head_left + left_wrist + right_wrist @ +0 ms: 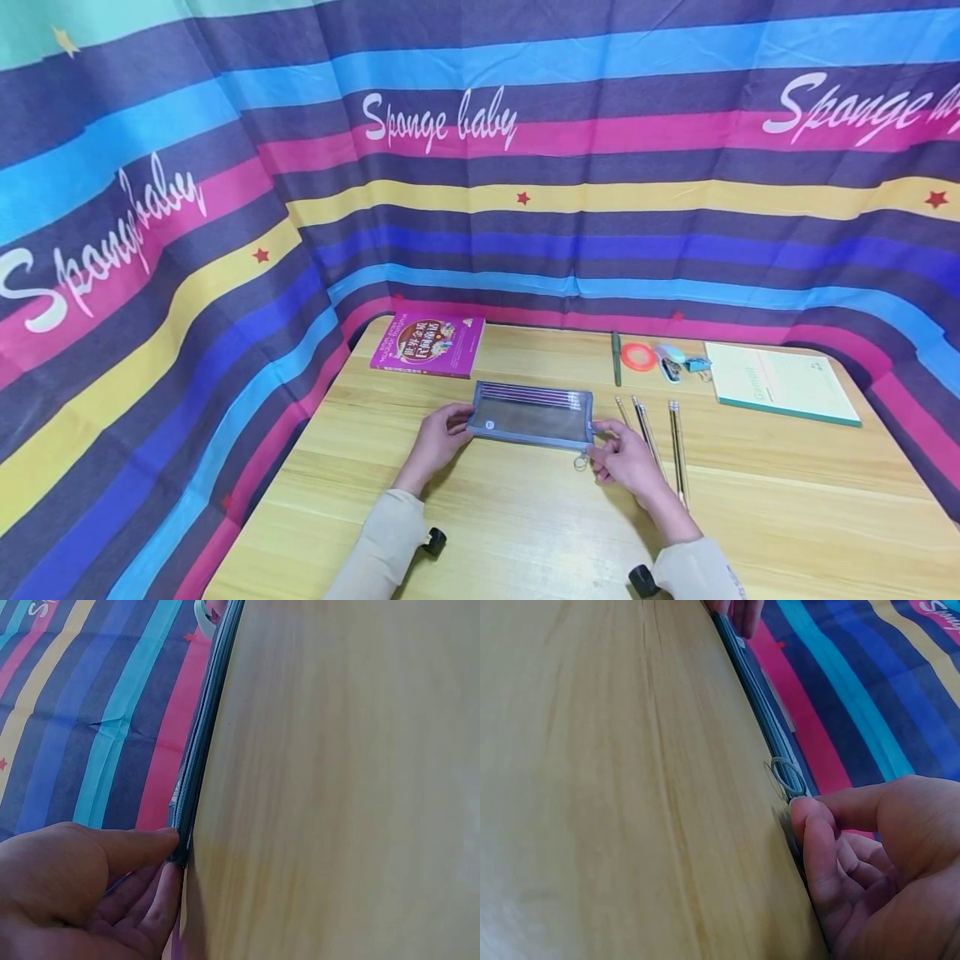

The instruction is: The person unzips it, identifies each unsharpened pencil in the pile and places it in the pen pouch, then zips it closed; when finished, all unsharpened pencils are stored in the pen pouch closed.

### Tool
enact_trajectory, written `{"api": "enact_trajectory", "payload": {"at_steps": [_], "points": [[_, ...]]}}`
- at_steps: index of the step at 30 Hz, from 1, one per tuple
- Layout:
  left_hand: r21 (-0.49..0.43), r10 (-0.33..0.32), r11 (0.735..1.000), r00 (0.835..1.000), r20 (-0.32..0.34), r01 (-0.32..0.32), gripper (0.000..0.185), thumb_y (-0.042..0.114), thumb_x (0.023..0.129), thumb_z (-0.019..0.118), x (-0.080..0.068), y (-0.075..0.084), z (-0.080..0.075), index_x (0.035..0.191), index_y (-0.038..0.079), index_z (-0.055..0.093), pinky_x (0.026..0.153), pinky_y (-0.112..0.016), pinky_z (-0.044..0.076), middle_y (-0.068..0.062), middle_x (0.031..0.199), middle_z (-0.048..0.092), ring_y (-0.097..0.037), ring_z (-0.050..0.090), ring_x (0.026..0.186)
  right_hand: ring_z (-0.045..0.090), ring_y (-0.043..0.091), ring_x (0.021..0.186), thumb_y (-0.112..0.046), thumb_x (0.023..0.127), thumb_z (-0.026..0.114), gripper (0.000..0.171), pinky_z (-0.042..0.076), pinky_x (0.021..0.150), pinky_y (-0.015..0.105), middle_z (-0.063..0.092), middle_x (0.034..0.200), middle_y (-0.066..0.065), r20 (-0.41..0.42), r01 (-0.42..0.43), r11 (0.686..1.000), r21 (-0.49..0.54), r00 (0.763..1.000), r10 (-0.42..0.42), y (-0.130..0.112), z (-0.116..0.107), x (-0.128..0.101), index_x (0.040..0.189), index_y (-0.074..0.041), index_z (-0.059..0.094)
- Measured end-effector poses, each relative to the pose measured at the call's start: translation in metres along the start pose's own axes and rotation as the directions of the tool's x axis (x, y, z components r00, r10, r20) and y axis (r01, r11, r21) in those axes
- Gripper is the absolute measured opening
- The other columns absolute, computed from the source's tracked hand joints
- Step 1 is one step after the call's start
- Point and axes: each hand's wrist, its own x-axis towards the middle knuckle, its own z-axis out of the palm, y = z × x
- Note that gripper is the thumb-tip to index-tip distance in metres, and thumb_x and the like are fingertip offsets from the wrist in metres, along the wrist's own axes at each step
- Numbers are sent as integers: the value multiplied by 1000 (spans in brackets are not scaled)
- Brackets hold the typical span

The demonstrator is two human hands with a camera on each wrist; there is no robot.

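A see-through mesh pencil case [532, 425] with blue-grey edging lies in front of me, several striped pencils [525, 395] visible inside along its far side. My left hand [444, 437] pinches its left end between thumb and fingers; the left wrist view shows this hand [97, 892] gripping the edge by the zipper [199, 750]. At the near right corner, my right hand [626, 458] pinches the end of the case. A metal ring [787, 776] hangs from the zipper, right beside the thumb and forefinger of that hand [885, 862]. Whether the fingertips also hold the zipper pull is hidden.
Several loose pencils [678, 450] lie just right of my right hand. Farther back are a purple book [429, 346], a green pen [617, 358], orange tape [638, 357], a stapler [670, 367], blue clips [699, 364] and a notebook [783, 383]. A striped curtain [570, 250] surrounds the table.
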Motion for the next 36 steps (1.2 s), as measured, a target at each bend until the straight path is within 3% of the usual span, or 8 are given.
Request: {"api": "enact_trajectory", "payload": {"at_steps": [9, 13, 18, 23, 26, 30, 33, 36], "points": [[28, 2, 1000, 1000, 30, -3, 45, -1, 95, 68, -4, 4, -3, 139, -2, 59, 101, -34, 55, -26, 140, 60, -40, 62, 127, 66, 22, 64, 0, 94, 68, 57, 61, 61, 34, 64, 80, 14, 36, 14, 1000, -22, 999, -13, -2, -4, -2, 147, 4, 47], [159, 62, 985, 996, 61, -71, 53, 18, 99, 68, -7, 11, -19, 149, 7, 52, 108, -50, 50, -21, 149, 55, -40, 60, 130, 70, 26, 79, -3, 95, 69, 64, 62, 70, 32, 68, 101, 20, 91, 134, 982, -135, 988, -122, -14, -18, -8, 153, 2, 42], [349, 120, 926, 989, 87, -143, 67, 45, 102, 60, -3, 27, -52, 162, 30, 34, 119, -66, 29, -8, 167, 35, -39, 36, 151, 64, 42, 110, -14, 96, 71, 73, 60, 88, 52, 52, 138, 28, 26, 324, 855, -406, 939, -343, -38, -55, -20, 159, -4, 35], [496, 192, 843, 978, 80, -206, 65, 49, 105, 53, -1, 50, -91, 164, 31, 29, 119, -73, 19, -5, 172, 24, -39, 21, 157, 38, 58, 138, -36, 98, 70, 84, 33, 97, 85, 30, 161, 29, -51, 347, 712, -611, 880, -473, -62, -93, -33, 165, -16, 24], [602, 245, 763, 967, 67, -235, 67, 52, 105, 52, 1, 67, -110, 164, 31, 28, 123, -70, 14, -5, 172, 21, -38, 19, 158, 20, 54, 151, -39, 96, 71, 86, 13, 112, 83, 21, 169, 22, -73, 360, 627, -691, 828, -556, -74, -115, -40, 165, -18, 24], [766, 340, 590, 939, 51, -255, 73, 58, 100, 54, 2, 82, -129, 164, 33, 29, 126, -66, 5, -3, 173, 22, -33, 14, 160, 6, 37, 161, -52, 94, 67, 87, -9, 125, 64, 16, 173, 11, -58, 322, 429, -844, 741, -670, -85, -141, -48, 165, -23, 26], [871, 422, 426, 905, 48, -245, 79, 64, 94, 55, -1, 84, -139, 163, 35, 31, 124, -69, -1, -3, 171, 26, -33, 13, 161, 2, 30, 162, -77, 94, 46, 86, -10, 126, 62, 13, 175, 1, -20, 260, 263, -929, 676, -737, -87, -156, -54, 165, -31, 26], [925, 470, 308, 881, 57, -224, 83, 69, 90, 54, -6, 80, -144, 163, 37, 29, 123, -69, -7, -1, 171, 27, -33, 12, 161, 6, 28, 162, -89, 90, 23, 92, -4, 126, 65, 14, 174, -3, 15, 230, 153, -961, 598, -801, -84, -167, -58, 163, -34, 29]]}}
